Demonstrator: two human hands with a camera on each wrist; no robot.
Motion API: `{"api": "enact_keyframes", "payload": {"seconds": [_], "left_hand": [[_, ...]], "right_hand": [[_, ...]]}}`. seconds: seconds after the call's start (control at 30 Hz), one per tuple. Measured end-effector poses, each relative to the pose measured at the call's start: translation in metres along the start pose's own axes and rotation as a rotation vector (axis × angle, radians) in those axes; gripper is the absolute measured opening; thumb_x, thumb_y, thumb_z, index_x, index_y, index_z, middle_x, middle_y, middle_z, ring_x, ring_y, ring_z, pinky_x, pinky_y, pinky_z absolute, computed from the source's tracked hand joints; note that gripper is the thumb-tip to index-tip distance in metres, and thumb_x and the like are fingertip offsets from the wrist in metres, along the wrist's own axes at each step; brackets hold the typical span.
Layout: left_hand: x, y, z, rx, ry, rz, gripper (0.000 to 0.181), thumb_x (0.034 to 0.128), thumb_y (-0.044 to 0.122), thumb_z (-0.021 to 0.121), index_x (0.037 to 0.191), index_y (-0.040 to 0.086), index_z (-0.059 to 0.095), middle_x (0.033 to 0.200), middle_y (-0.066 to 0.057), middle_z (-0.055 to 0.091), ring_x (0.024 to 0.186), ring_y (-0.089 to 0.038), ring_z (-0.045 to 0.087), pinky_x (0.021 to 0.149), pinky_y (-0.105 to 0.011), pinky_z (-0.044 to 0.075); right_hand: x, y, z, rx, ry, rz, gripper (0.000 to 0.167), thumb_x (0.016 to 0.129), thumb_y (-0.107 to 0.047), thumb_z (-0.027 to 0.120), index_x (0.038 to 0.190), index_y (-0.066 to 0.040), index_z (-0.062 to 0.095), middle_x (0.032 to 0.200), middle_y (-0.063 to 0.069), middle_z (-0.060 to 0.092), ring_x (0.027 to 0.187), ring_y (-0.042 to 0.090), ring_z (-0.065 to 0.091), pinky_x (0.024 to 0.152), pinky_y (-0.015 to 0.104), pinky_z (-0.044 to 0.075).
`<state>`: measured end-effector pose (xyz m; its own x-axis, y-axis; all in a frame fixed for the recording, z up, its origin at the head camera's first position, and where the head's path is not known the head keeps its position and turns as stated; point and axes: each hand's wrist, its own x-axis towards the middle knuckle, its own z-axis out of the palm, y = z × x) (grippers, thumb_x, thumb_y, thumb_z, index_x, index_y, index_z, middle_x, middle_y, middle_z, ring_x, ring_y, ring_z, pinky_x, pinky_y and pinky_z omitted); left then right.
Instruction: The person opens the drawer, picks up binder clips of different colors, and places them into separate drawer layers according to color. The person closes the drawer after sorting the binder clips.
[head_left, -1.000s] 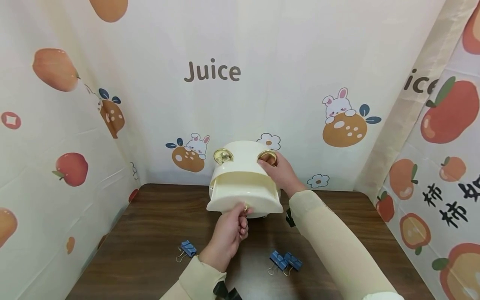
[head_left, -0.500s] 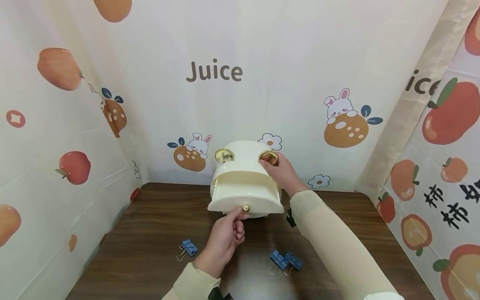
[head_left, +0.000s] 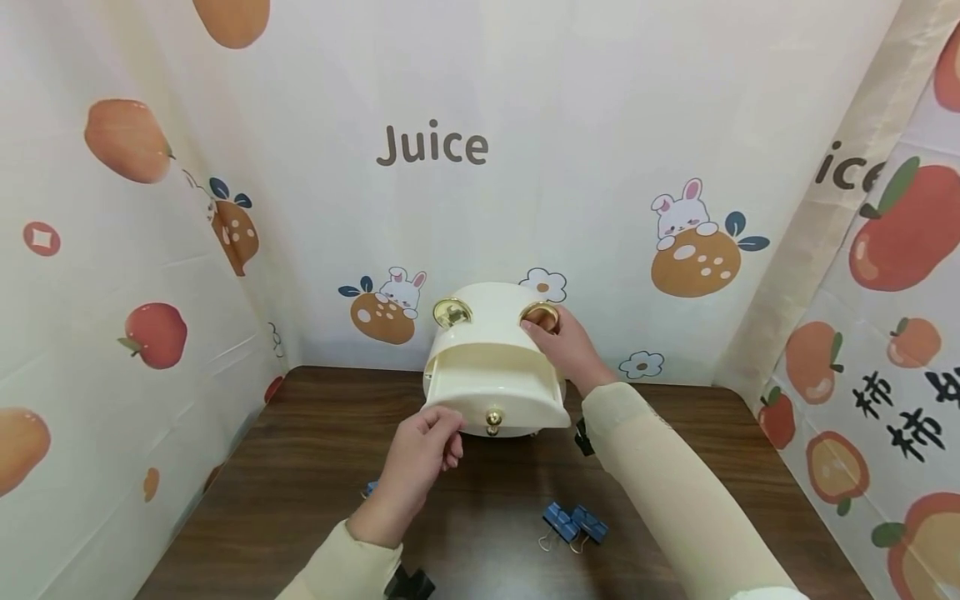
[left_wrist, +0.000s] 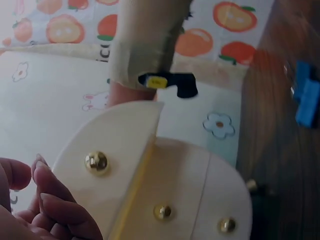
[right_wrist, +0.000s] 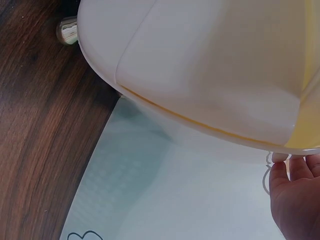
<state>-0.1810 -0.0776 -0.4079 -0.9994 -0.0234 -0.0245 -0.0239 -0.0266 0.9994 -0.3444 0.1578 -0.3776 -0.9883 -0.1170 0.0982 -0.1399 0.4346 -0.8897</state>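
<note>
Left hand [left_wrist: 55,207] with bent fingers, cream drawer front [left_wrist: 117,132] just beside them, its gold knob [left_wrist: 96,163] near the fingertips, two knobs [left_wrist: 163,212] farther off, sleeve [left_wrist: 137,57] beyond, blue clips [left_wrist: 306,95] well apart.

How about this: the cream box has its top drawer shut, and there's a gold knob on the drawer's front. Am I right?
Not quite: the top drawer isn't shut. The head view shows it open, sticking out of the cream box, with a gold knob on its front.
</note>
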Motion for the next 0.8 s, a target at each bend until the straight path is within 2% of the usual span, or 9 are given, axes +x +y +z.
{"api": "enact_keyframes", "payload": {"seconds": [0.13,0.27,0.43,0.57,0.67,0.73,0.8], "left_hand": [[-0.004,-0.007,-0.012,0.152,0.008,0.020,0.018,0.0979,0.018,0.066,0.088,0.004,0.067,0.065,-0.007,0.060,0.060,-0.020,0.059,0.057,-0.031,0.051],[-0.005,-0.024,-0.025,0.290,-0.012,0.037,0.016,0.0995,0.020,0.066,0.092,0.006,0.068,0.067,-0.005,0.062,0.061,-0.020,0.061,0.056,-0.031,0.049],[-0.006,-0.042,-0.038,0.494,-0.027,0.098,0.013,0.1000,0.023,0.067,0.094,0.012,0.068,0.071,0.001,0.063,0.061,-0.016,0.059,0.054,-0.029,0.047],[-0.004,-0.051,-0.050,0.755,0.009,0.198,0.009,0.0978,0.026,0.069,0.095,0.018,0.068,0.073,0.009,0.058,0.061,-0.009,0.053,0.057,-0.029,0.046],[0.000,-0.056,-0.062,0.972,0.043,0.279,0.013,0.0960,0.028,0.071,0.098,0.015,0.067,0.073,0.010,0.055,0.061,-0.007,0.050,0.058,-0.030,0.045],[0.003,-0.058,-0.071,1.087,0.063,0.302,0.019,0.0944,0.029,0.073,0.102,0.011,0.068,0.077,0.007,0.059,0.063,-0.008,0.052,0.059,-0.033,0.047],[0.006,-0.059,-0.080,1.151,0.060,0.282,0.027,0.0938,0.030,0.074,0.107,0.007,0.069,0.086,0.002,0.066,0.068,-0.011,0.058,0.059,-0.036,0.051]], "right_hand": [[-0.001,-0.001,0.000,0.006,-0.004,-0.008,0.046,0.100,-0.048,0.065,0.128,-0.014,0.054,0.123,0.009,0.058,0.110,0.028,0.054,0.091,0.044,0.046],[-0.001,-0.001,-0.001,0.005,-0.003,-0.016,0.045,0.100,-0.047,0.065,0.127,-0.013,0.055,0.121,0.009,0.058,0.108,0.028,0.054,0.090,0.044,0.045],[0.000,0.002,-0.002,-0.002,0.006,-0.020,0.043,0.100,-0.047,0.065,0.125,-0.013,0.055,0.119,0.009,0.057,0.106,0.028,0.053,0.088,0.044,0.044],[0.001,0.004,-0.002,0.000,0.003,-0.023,0.043,0.100,-0.048,0.065,0.125,-0.014,0.055,0.119,0.009,0.057,0.107,0.028,0.054,0.089,0.044,0.045],[0.002,0.005,-0.001,-0.003,0.004,-0.027,0.042,0.100,-0.047,0.065,0.124,-0.014,0.055,0.118,0.009,0.057,0.106,0.028,0.053,0.088,0.044,0.044],[0.002,0.006,-0.001,-0.004,0.007,-0.031,0.042,0.100,-0.047,0.066,0.123,-0.014,0.055,0.117,0.009,0.057,0.105,0.029,0.053,0.087,0.045,0.044],[0.003,0.006,-0.001,-0.009,0.009,-0.027,0.043,0.099,-0.048,0.066,0.123,-0.015,0.055,0.118,0.009,0.057,0.106,0.028,0.053,0.088,0.045,0.044]]}}
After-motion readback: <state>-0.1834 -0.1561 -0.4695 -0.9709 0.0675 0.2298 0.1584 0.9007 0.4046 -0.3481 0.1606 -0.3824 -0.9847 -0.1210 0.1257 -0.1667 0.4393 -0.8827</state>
